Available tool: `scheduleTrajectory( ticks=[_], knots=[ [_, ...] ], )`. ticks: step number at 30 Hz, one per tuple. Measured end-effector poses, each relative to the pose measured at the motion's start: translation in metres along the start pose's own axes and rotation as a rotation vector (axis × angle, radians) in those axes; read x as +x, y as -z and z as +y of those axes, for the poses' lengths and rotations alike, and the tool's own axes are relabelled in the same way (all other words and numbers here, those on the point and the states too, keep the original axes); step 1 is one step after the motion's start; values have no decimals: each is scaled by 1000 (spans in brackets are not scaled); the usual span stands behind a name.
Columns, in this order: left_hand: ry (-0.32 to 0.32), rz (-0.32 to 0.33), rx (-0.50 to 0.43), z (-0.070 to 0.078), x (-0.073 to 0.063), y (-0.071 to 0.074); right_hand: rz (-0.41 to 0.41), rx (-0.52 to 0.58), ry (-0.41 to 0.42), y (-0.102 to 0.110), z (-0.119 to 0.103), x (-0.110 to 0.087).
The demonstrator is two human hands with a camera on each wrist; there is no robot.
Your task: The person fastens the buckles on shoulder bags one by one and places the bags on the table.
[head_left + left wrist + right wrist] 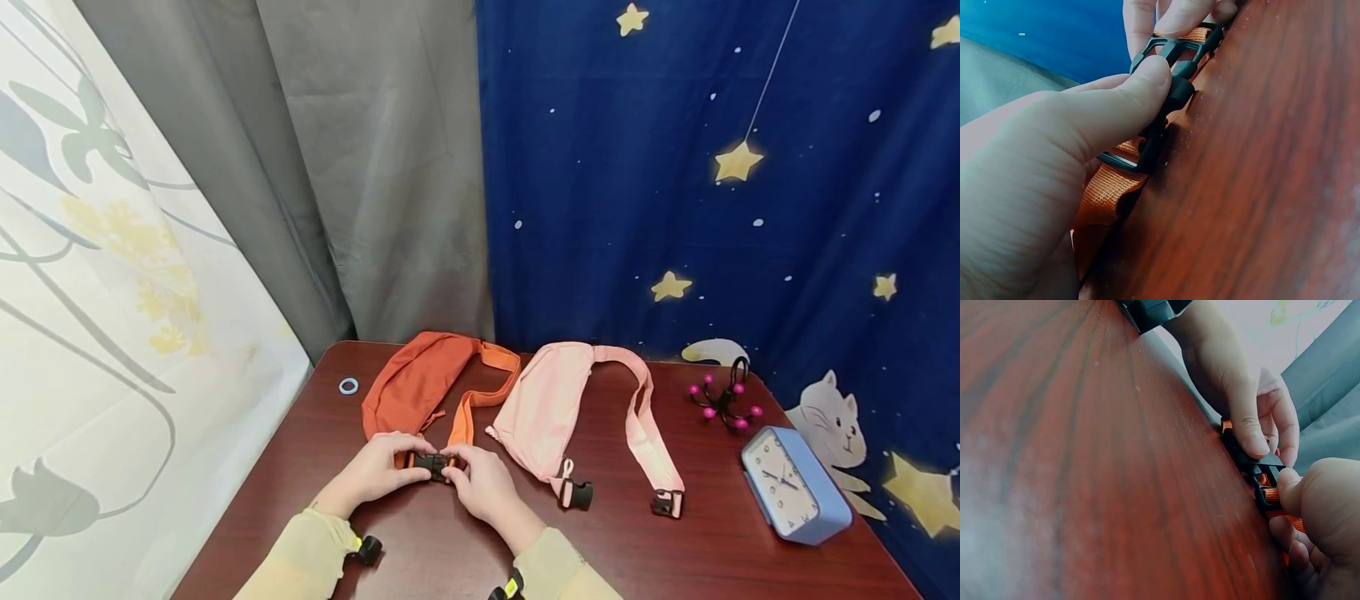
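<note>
An orange-red waist bag (420,379) with an orange strap (480,400) lies on the dark wooden table. Its black side-release buckle (431,465) is held low over the tabletop between both hands. My left hand (378,471) pinches the socket half, thumb on top in the left wrist view. My right hand (483,483) grips the pronged half (1179,47), where orange webbing (1270,495) threads through. The two halves meet end to end, the prongs lined up with the socket; how deep they sit is partly hidden by the left thumb (1154,72).
To the right lies a pink waist bag (543,408) with its black buckle halves (577,495) apart. Beyond it stand a blue clock (795,483) and a black rack with pink knobs (723,404). A small blue ring (348,386) lies at the far left.
</note>
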State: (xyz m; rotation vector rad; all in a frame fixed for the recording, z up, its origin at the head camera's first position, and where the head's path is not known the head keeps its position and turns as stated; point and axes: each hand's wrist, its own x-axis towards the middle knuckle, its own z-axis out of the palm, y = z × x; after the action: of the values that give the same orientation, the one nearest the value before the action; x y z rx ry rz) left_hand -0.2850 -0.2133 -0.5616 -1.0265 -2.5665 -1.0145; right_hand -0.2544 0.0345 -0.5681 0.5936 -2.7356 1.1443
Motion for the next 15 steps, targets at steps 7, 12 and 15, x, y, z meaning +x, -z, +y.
scheduleTrajectory(
  ticks=[7,12,15],
  knots=[
    [14,-1,-4,-1,-1,0,-32,44,-18,-1,2,1],
    [8,1,-27,-2,0,-1,-36,96,-27,-3,2,3],
    [7,0,-31,-3,0,-1,-35,108,-36,-3,0,5]
  ],
)
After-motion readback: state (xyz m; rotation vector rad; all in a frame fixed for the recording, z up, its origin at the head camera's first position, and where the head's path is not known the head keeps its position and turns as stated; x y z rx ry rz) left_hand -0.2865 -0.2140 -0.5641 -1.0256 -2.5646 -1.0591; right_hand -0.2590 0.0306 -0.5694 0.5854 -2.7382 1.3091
